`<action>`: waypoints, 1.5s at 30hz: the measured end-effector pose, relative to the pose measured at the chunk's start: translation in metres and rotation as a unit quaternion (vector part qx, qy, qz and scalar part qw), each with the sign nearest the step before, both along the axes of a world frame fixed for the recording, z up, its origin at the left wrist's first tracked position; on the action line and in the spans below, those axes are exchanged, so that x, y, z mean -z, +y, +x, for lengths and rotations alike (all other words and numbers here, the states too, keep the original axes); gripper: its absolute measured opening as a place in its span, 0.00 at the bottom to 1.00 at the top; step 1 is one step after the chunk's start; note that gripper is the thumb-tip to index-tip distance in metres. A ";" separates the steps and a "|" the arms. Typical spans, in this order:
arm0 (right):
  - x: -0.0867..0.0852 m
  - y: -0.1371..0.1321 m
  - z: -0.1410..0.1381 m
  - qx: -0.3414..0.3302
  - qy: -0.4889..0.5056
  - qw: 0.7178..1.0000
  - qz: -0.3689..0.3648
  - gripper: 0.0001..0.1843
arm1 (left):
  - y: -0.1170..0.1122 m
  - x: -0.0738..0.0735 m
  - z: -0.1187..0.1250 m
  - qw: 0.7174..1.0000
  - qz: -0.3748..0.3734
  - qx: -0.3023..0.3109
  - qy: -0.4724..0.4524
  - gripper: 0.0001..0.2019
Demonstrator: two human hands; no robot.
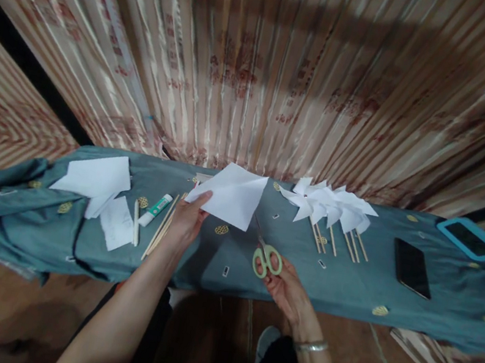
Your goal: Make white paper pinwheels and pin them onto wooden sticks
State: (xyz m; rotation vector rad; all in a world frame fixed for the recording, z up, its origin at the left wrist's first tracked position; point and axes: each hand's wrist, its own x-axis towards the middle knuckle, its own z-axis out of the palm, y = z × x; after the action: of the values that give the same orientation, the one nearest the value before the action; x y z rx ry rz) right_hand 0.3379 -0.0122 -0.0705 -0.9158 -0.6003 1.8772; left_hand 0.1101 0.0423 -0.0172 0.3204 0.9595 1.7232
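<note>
My left hand (190, 217) grips a white square sheet of paper (235, 196) by its left corner, thumb on top, above the cloth-covered table. In my right hand (288, 285) is a pair of scissors (267, 261) with pale green handles, held by the handle loops. The blades point up and away, near the right lower corner of the sheet; I cannot tell whether they touch it. Several white paper pinwheels (331, 206) on wooden sticks lie to the right of the sheet. Under and beside my left wrist are several loose wooden sticks (161, 230).
A glue stick (156, 210) and a white stick-like item (136, 222) lie left of my left hand. Further left are white paper sheets (99, 176) and a smaller scrap (117, 224). At right are a dark phone (411, 267) and a blue-framed tablet (473, 239). A striped curtain (251, 71) hangs behind.
</note>
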 end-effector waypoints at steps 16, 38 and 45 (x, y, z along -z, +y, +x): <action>-0.006 -0.023 -0.024 -0.090 -0.060 0.994 -0.029 0.22 | -0.003 0.007 -0.028 0.998 -0.003 -0.036 0.043 0.07; -0.004 -0.023 -0.022 -0.147 -0.131 0.973 0.117 0.33 | -0.007 0.013 -0.006 0.997 0.012 0.019 0.069 0.11; -0.003 -0.022 -0.023 -0.143 -0.135 0.973 0.118 0.31 | -0.007 0.014 -0.004 0.997 0.003 0.019 0.073 0.12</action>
State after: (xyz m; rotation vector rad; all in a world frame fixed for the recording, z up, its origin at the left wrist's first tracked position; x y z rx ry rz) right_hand 0.3148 -0.0346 -0.0678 -0.9735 -1.1481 1.8912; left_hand 0.1057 0.0356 -0.0308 0.4708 1.0474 1.6869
